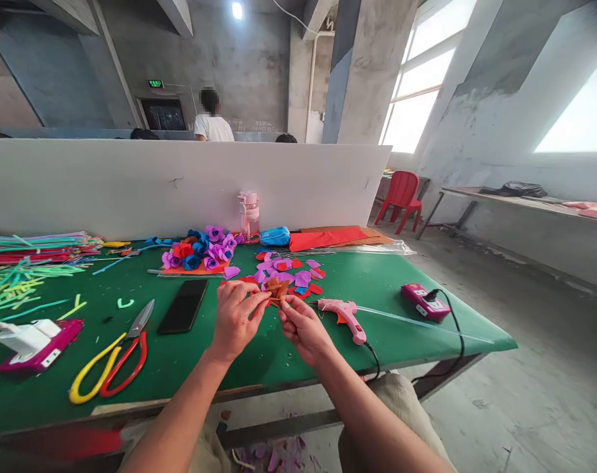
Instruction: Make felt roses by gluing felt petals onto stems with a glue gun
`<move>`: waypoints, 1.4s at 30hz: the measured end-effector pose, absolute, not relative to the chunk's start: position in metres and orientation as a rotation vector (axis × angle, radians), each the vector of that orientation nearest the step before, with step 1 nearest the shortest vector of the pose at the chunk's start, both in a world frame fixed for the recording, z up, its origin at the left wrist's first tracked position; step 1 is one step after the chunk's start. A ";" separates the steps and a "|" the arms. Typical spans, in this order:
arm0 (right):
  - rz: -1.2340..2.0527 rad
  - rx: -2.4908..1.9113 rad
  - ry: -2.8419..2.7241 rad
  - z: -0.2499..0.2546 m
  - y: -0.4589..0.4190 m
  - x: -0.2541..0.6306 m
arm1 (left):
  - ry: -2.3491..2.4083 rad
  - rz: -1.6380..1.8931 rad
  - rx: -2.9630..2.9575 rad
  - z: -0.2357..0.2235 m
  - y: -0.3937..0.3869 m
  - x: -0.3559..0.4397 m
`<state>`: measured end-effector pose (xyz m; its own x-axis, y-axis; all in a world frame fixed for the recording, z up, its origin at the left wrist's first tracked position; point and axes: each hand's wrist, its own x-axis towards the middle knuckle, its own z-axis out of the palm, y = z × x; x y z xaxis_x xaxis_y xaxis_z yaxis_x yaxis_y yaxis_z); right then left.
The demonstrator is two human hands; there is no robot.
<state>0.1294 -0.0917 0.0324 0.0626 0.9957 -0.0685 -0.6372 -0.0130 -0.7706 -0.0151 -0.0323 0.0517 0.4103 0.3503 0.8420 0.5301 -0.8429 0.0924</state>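
Note:
Both hands meet over the green table [338, 355] around a small orange-brown felt flower [277, 289]. My left hand [237, 318] pinches it from the left, fingers closed on its edge. My right hand [303, 325] grips its lower right side with fingertips closed. Just behind the flower lie several loose purple and red felt petals [291, 270]. A pink glue gun [345, 316] rests right of my right hand, with a clear glue stick poking out of it to the right.
A black phone [183, 305], yellow and red scissors [114, 361], finished felt roses [202, 249], coloured sticks [17, 263], and two pink power strips [425, 301] lie on the table. A white partition [131, 184] backs it. Another person stands beyond. A red chair [402, 197] stands at right.

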 end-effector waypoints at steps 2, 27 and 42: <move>1.426 -0.759 -0.623 0.032 -0.092 0.129 | -0.787 -1.399 -2.494 0.052 -0.032 -0.015; 1.291 -0.770 -0.654 0.035 -0.093 0.130 | -0.895 -1.742 -2.468 0.058 -0.040 -0.016; 1.144 -0.620 -0.865 0.027 -0.088 0.128 | -1.274 -2.530 -3.137 0.048 -0.051 0.008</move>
<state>0.1282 -0.0877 0.0270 0.1645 0.9500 0.2654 -0.5141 0.3122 -0.7989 0.0077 -0.0509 0.0483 0.3413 0.8574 0.3853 -0.2012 -0.3338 0.9209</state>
